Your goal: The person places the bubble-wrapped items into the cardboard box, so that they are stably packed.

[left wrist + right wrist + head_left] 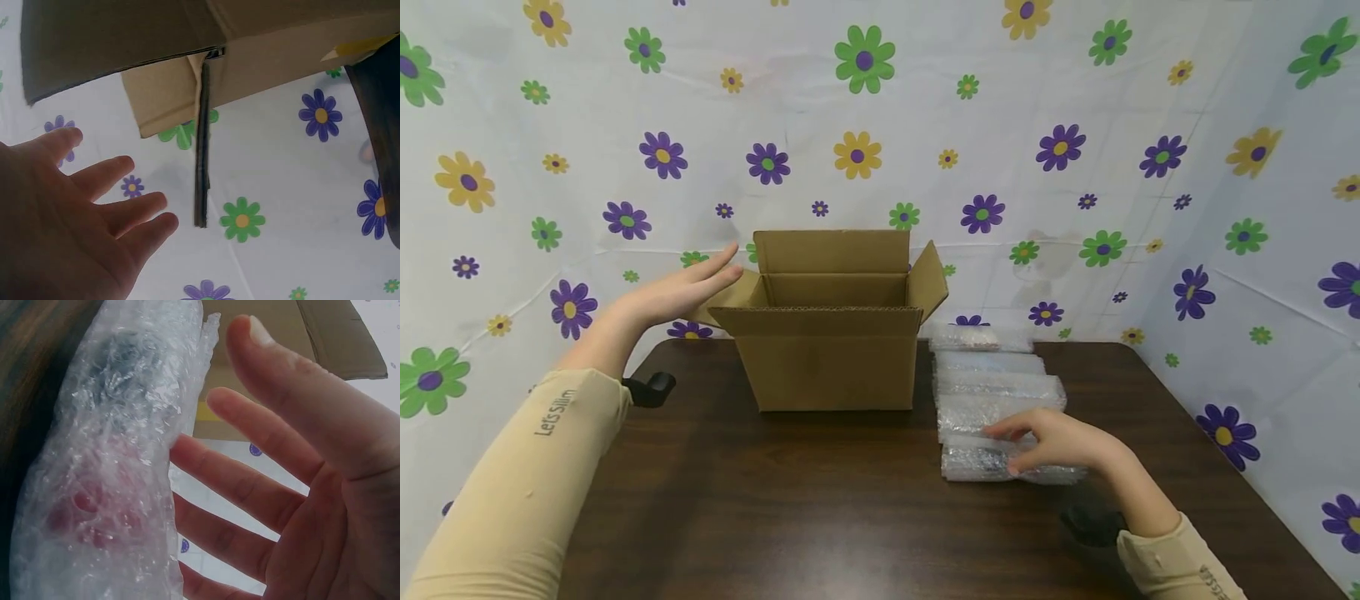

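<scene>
An open cardboard box (827, 362) stands on the table with its flaps spread. My left hand (673, 293) is beside the box's left flap; in the left wrist view, its fingers (140, 212) are straight and spread, with a gap between them and the cardboard. To the right of the box lies a row of bubble-wrapped packages. My right hand (1063, 442) hovers at the nearest package (973, 460), thumb apart from the fingers. In the right wrist view that package (106, 462) shows dark and red contents through the wrap, and some fingertips reach its edge.
Several more bubble-wrapped packages (1000, 387) run back in a line along the box's right side. The dark wooden table (820, 500) ends just behind the box, near a white flowered cloth (865, 117). A black wrist mount (651, 389) sits below my left wrist.
</scene>
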Tool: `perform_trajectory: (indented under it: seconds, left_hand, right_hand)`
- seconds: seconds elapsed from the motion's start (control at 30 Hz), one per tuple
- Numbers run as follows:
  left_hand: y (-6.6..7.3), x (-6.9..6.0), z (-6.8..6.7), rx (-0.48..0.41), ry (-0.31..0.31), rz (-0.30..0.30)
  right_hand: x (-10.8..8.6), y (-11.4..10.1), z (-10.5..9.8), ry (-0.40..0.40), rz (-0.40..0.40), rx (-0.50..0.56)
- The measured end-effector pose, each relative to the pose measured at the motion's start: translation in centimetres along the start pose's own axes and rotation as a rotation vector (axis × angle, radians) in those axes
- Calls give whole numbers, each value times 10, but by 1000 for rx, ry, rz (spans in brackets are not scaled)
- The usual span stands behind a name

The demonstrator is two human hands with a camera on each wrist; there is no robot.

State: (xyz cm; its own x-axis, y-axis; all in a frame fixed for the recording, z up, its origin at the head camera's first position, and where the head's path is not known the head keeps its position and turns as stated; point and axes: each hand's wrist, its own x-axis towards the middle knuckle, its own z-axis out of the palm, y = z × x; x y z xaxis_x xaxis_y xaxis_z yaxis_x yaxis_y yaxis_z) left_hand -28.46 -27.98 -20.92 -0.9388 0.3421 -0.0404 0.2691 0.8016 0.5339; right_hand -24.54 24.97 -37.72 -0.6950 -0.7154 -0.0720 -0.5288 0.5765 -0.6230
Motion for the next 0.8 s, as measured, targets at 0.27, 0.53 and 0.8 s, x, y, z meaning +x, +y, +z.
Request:
perform_trajectory:
  seconds: [0.27,0.53,0.8]
  left_hand:
    - [-11,5,6,-1,-56,-34]
    - [-13,4,11,11,-133,-48]
    - [-17,2,15,-19,-220,-23]
  right_hand:
    - [2,0,4,7,7,-45]
    - [2,-1,6,12,6,-65]
    - [-2,2,11,23,14,-107]
